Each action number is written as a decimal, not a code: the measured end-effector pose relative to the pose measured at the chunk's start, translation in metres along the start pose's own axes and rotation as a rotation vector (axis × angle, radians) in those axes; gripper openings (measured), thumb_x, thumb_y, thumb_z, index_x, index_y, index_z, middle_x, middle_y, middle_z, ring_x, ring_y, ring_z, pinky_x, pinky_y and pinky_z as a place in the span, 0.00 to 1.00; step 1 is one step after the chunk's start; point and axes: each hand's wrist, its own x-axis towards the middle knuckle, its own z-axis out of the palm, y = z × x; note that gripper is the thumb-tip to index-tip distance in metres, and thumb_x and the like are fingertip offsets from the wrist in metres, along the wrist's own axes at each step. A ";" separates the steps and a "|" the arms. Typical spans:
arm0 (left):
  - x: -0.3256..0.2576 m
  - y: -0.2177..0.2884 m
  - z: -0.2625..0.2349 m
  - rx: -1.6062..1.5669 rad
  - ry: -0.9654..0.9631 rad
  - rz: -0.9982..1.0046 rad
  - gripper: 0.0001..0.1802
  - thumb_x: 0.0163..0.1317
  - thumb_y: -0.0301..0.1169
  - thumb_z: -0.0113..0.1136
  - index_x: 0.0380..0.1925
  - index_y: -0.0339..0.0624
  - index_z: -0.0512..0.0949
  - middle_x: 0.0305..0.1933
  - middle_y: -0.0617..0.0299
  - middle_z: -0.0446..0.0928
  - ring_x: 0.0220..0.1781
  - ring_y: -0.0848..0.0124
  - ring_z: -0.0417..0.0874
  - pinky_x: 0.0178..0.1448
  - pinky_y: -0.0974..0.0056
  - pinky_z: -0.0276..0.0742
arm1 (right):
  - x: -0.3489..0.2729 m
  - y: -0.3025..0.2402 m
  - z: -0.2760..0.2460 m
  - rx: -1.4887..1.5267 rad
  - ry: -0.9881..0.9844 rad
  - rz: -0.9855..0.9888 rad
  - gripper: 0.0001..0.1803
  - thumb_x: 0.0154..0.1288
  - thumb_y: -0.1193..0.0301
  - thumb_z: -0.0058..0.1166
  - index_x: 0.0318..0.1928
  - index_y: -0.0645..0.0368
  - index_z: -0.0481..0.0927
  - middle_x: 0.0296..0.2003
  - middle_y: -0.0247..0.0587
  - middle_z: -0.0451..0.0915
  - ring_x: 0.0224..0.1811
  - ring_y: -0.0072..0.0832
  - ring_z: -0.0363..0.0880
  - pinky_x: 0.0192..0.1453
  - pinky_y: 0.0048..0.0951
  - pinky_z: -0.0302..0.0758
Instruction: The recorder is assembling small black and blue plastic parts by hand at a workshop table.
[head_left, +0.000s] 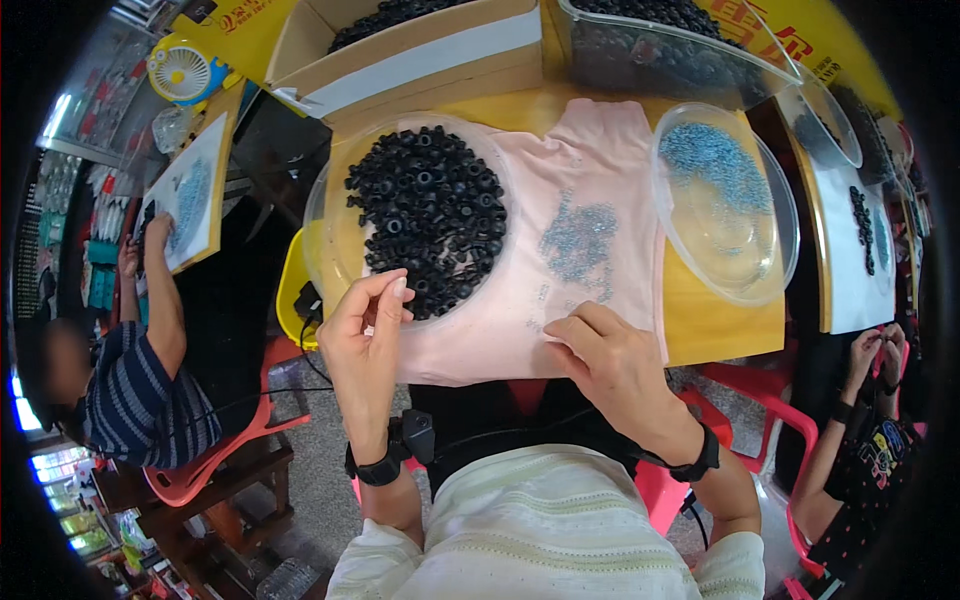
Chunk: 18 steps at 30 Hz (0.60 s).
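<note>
My left hand (365, 325) is at the near rim of a round clear tub (325, 225) heaped with small black ring-shaped parts (425, 200). Its thumb and forefinger are pinched together; a dark bit shows beside the fingertips, but I cannot tell whether it is held. My right hand (615, 355) rests low over the pink cloth (540, 175), fingers bent and pressed together. Whatever those fingers hold is too small or hidden. Just beyond them lies a scatter of tiny blue-grey metallic pieces (580, 240).
Another clear tub (715, 285) at right holds more tiny blue pieces (715, 165). Behind stand a cardboard box (430, 65) and a clear bin (660, 65) of black parts. People work at tables on both sides. A yellow basket (295, 285) hangs by the table's left edge.
</note>
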 end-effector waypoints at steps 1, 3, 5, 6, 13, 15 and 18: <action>0.003 -0.004 -0.006 0.043 0.010 0.015 0.10 0.69 0.29 0.59 0.45 0.34 0.82 0.35 0.63 0.83 0.31 0.81 0.77 0.34 0.76 0.69 | 0.001 -0.003 0.005 -0.021 0.005 0.003 0.08 0.58 0.71 0.63 0.36 0.56 0.78 0.32 0.37 0.74 0.35 0.33 0.79 0.32 0.34 0.77; 0.007 -0.012 -0.015 0.118 0.025 0.040 0.10 0.68 0.28 0.60 0.45 0.34 0.82 0.35 0.63 0.83 0.32 0.80 0.78 0.36 0.75 0.72 | 0.004 -0.005 0.014 -0.067 0.011 -0.001 0.08 0.57 0.72 0.62 0.36 0.56 0.77 0.32 0.36 0.73 0.36 0.33 0.78 0.33 0.34 0.77; 0.010 -0.011 -0.020 0.258 0.029 0.121 0.09 0.66 0.26 0.61 0.43 0.33 0.82 0.36 0.57 0.83 0.32 0.73 0.81 0.38 0.69 0.75 | 0.006 -0.005 0.024 -0.116 0.013 -0.015 0.08 0.56 0.73 0.61 0.36 0.57 0.77 0.32 0.37 0.72 0.36 0.33 0.77 0.34 0.33 0.77; 0.011 -0.012 -0.022 0.326 0.032 0.162 0.09 0.65 0.26 0.62 0.42 0.33 0.81 0.37 0.54 0.83 0.32 0.70 0.83 0.38 0.67 0.77 | 0.006 -0.004 0.028 -0.130 0.008 -0.027 0.08 0.55 0.74 0.60 0.36 0.58 0.76 0.32 0.37 0.72 0.37 0.34 0.76 0.34 0.33 0.77; 0.028 -0.018 -0.040 0.426 0.106 0.230 0.08 0.65 0.23 0.59 0.42 0.31 0.80 0.38 0.51 0.82 0.36 0.66 0.84 0.43 0.65 0.78 | 0.004 0.003 0.030 -0.165 -0.044 -0.091 0.11 0.53 0.77 0.56 0.39 0.60 0.75 0.35 0.40 0.72 0.39 0.38 0.75 0.38 0.34 0.77; 0.033 -0.021 -0.043 0.408 0.066 0.248 0.09 0.64 0.23 0.60 0.43 0.31 0.80 0.39 0.53 0.82 0.37 0.69 0.84 0.43 0.66 0.78 | 0.006 0.003 0.030 -0.107 -0.031 -0.082 0.10 0.56 0.78 0.56 0.40 0.60 0.75 0.35 0.41 0.73 0.40 0.39 0.75 0.39 0.36 0.76; 0.032 -0.014 -0.036 0.384 0.012 0.266 0.09 0.64 0.22 0.59 0.43 0.30 0.80 0.39 0.53 0.82 0.38 0.68 0.84 0.43 0.66 0.79 | 0.007 -0.005 0.019 0.050 0.013 -0.022 0.07 0.60 0.78 0.56 0.40 0.60 0.75 0.36 0.44 0.75 0.39 0.43 0.77 0.39 0.39 0.76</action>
